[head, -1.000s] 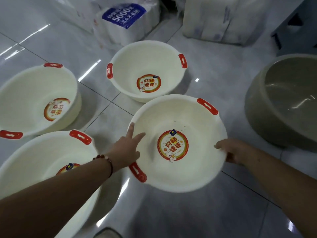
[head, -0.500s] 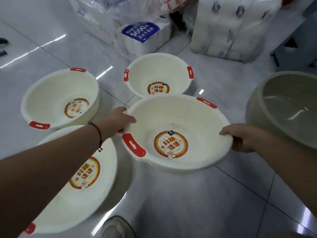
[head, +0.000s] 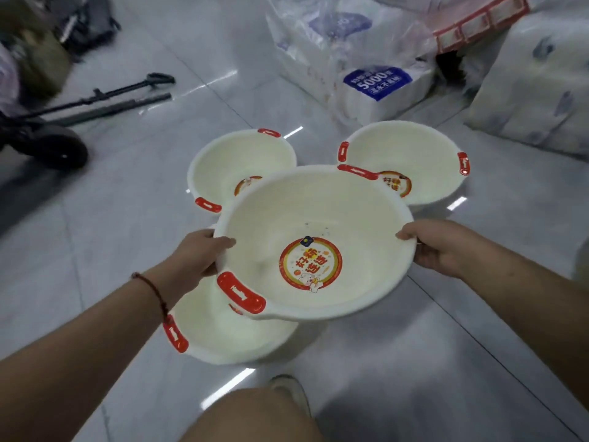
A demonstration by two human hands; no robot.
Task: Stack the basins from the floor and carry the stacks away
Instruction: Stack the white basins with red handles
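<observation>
Head view, basin (head: 318,218) gripped between hands (head: 194,253)

The held basin (head: 318,237) is smooth cream plastic with glossy red handles (head: 241,292) and a printed paper-like sticker (head: 310,264). The floor (head: 446,346) is polished, glossy grey tile. Packs (head: 360,59) wear clear, crinkled plastic film.

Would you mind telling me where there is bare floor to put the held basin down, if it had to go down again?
Bare tile lies right of the held basin, below the right hand, and left of the far-left basin toward the black poles. It is crowded beneath and behind: the near basin, the far-right basin and the wrapped packs.
</observation>
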